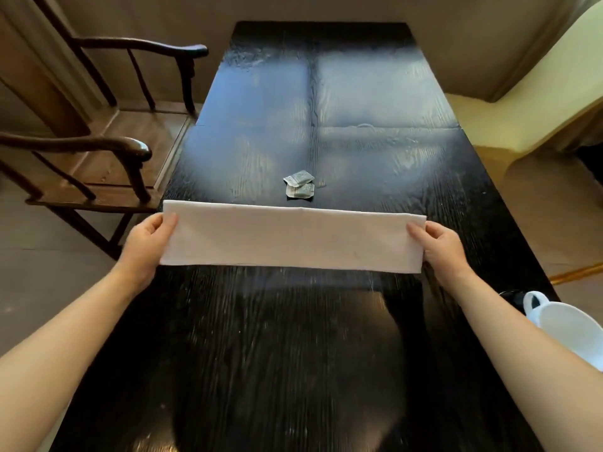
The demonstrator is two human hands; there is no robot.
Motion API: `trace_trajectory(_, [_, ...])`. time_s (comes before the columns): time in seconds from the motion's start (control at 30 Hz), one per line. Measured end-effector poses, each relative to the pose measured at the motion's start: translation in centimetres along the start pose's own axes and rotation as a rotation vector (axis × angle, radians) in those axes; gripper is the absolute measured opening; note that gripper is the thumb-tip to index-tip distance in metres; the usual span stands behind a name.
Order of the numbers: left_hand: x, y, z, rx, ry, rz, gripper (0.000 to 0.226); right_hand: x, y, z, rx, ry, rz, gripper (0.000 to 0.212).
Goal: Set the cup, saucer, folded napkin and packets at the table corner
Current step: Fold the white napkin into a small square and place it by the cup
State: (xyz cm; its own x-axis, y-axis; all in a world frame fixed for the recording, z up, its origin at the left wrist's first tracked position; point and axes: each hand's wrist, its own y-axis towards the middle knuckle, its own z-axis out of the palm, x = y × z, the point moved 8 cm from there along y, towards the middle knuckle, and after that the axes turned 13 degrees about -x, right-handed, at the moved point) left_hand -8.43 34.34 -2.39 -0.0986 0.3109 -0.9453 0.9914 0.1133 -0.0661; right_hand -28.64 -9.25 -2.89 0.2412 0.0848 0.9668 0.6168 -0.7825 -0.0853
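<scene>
Step in hand: folding the napkin [292, 239]. Napkin lies flat across the near-middle of the tabletop [293, 353] as a long white band, already doubled lengthwise, its left end overhanging the tabletop's edge slightly. Left hand [148, 241] pinches the left short end, thumb on top, fingers underneath. Right hand [439, 246] pinches the right short end in the same way. Both grips closed on cloth, band held taut between them.

Next move, as judged: bring one short end over to the other, match the corners, lay flat and press the crease. Calls for even lift at both ends to keep the layers from slipping apart; further halving probably needed before the napkin is compact enough for a corner setting.

Packets [300, 184]: two small grey sachets, overlapping, just beyond the napkin's far edge near the centre line, untouched. Cup [567, 327]: white, handled, at the near right edge of the tabletop, partly cut off by the frame. Saucer: cannot tell whether one sits beneath the cup. Placement at the corner not yet done.

Surface: dark, glossy, strongly grained wood, reflecting window light; likely slippery under cloth. Room: dark wooden armchair [107, 125] at left, pale yellow chair [522, 102] at right, beige wall beyond.
</scene>
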Motion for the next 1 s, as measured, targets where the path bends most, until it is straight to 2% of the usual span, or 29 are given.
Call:
trace_trajectory(0.1, [-0.3,-0.7,0.4,-0.153,0.147,0.080,0.028,0.4,-0.1,0.3,-0.134,-0.290,-0.138,0.028])
trace_trajectory(0.2, [0.1,-2.0,0.5,-0.221,0.321,0.140,0.027,0.0,0.1,0.1,-0.227,-0.521,-0.222,0.035])
trace_trajectory(0.33, [1.4,-3.8,0.6,-0.221,0.400,0.165,0.028,-1.4,-0.1,0.0,-0.202,-0.725,-0.222,0.041])
trace_trajectory(0.67, [6.4,-6.6,-0.2,-0.195,0.493,0.081,0.030,-4.7,-2.0,0.1,-0.091,-0.971,-0.235,0.041])
trace_trajectory(0.77, [6.8,-6.8,-0.6,-0.188,0.576,0.052,0.031,-4.9,-2.6,0.3,-0.138,-0.966,-0.218,0.042])
trace_trajectory(0.87, [6.7,-7.4,-0.9,-0.168,0.773,0.040,0.030,-5.8,-3.3,-0.6,-0.228,-0.807,-0.084,0.042])
trace_trajectory(0.93, [5.6,-7.8,-0.7,-0.191,0.921,0.153,0.041,-6.5,-3.3,-1.3,-0.229,-0.621,0.044,0.039])
trace_trajectory(1.0, [4.2,-8.6,1.1,-0.193,0.975,0.318,0.048,-7.5,-3.6,-1.7,-0.189,-0.243,0.248,0.034])
